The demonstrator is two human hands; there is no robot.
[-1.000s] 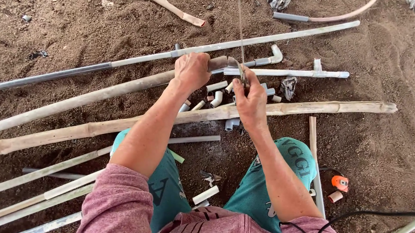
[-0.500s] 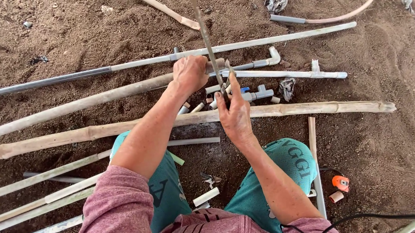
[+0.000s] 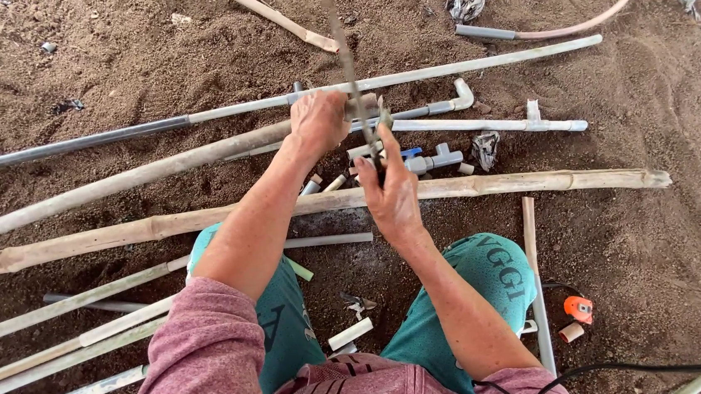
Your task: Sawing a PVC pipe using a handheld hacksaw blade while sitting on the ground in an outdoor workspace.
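Grip – two hands: left hand (image 3: pixel 321 122) one pipe (image 3: pixel 279 134), right hand (image 3: pixel 390 192) one blade (image 3: pixel 346 51).

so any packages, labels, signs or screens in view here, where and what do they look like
No packages, signs or screens.
Printed lettering: pale letters on the green trousers, over the right knee, below the right hand.

Both hands (image 3: pixel 356 159) grip pipe (image 3: pixel 99 186) and saw blade (image 3: pixel 345 56).

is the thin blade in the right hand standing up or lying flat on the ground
Standing up, off the ground: the thin blade rises nearly vertical from the right hand, blurred, across the pipe end held by the left hand.
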